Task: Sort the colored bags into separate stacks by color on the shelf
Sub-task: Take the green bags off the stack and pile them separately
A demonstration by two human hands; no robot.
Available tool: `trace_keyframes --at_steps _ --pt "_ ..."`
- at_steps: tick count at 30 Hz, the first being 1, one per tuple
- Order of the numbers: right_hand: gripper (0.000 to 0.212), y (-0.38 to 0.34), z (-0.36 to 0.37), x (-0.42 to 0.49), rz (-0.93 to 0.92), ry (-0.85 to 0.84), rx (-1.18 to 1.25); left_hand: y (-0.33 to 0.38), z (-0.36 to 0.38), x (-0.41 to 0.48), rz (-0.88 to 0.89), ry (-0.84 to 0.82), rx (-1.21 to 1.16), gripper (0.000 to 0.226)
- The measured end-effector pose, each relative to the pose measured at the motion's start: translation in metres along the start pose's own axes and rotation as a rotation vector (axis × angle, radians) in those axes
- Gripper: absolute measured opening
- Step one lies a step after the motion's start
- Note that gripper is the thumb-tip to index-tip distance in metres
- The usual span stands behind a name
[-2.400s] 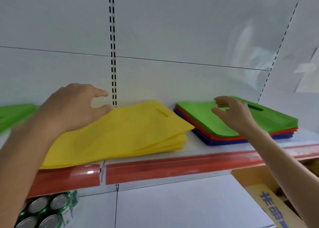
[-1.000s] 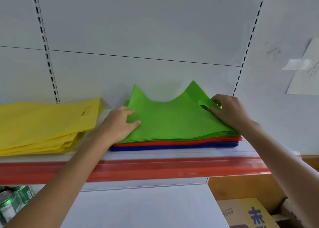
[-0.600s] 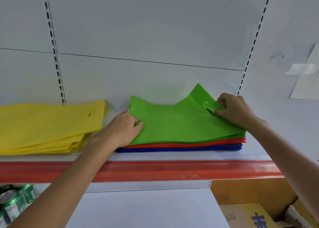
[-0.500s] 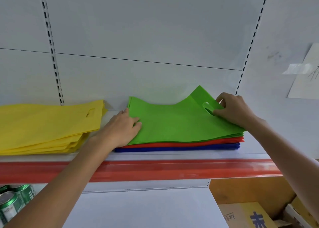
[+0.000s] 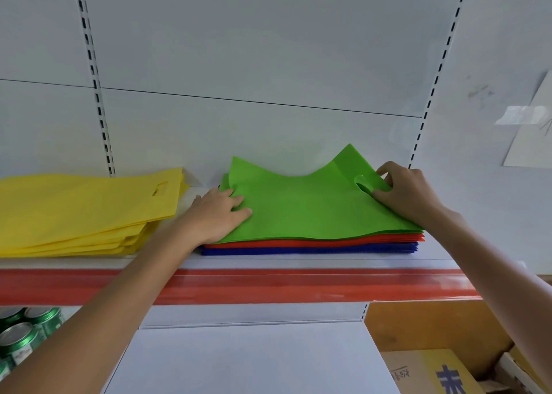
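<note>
A mixed pile lies on the white shelf: green bags on top, red bags under them, blue bags at the bottom. My left hand grips the green bags at their left edge, thumb on top. My right hand pinches the green bags at the handle hole on the right. Both far corners of the green bags are lifted and curl upward. A separate stack of yellow bags rests to the left.
The shelf has a red front strip and a white back panel with slotted uprights. Green cans stand below at the left. A cardboard box sits below at the right. A taped paper hangs on the right wall.
My hands left the yellow stack and took hold of the green bags on the mixed pile. In the last half second the left far corner of the green bags has risen again.
</note>
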State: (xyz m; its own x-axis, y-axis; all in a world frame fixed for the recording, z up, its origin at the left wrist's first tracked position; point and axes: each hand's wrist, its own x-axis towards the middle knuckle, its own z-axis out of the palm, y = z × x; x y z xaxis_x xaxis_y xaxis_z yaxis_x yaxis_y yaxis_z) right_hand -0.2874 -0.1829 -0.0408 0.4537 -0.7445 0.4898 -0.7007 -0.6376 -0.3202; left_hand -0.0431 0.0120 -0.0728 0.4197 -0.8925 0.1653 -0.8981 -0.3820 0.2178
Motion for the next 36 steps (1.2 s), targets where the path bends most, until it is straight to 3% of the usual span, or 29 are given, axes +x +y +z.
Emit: trace_keyframes --at_steps 4,7,15,19,26,36 --pt "0.04 -0.002 -0.004 0.002 -0.012 -0.029 -0.053 0.002 -0.004 -0.003 0.039 0.12 0.084 0.052" --pt "0.046 -0.005 -0.007 0.004 -0.01 -0.051 -0.076 0.005 -0.006 -0.004 0.062 0.1 0.139 0.052" --pt "0.052 -0.01 -0.005 0.008 0.017 -0.056 -0.094 0.018 -0.024 0.001 -0.104 0.128 -0.161 0.057" --pt "0.051 -0.013 -0.005 0.007 -0.001 -0.026 -0.073 0.018 -0.023 -0.003 -0.088 0.182 -0.231 0.053" --pt "0.047 -0.024 -0.02 0.006 -0.006 0.039 -0.018 0.005 -0.039 -0.015 0.029 0.263 -0.213 0.067" --pt "0.043 -0.1 -0.041 0.006 -0.012 0.179 0.054 -0.049 -0.107 -0.043 0.106 0.397 -0.274 0.062"
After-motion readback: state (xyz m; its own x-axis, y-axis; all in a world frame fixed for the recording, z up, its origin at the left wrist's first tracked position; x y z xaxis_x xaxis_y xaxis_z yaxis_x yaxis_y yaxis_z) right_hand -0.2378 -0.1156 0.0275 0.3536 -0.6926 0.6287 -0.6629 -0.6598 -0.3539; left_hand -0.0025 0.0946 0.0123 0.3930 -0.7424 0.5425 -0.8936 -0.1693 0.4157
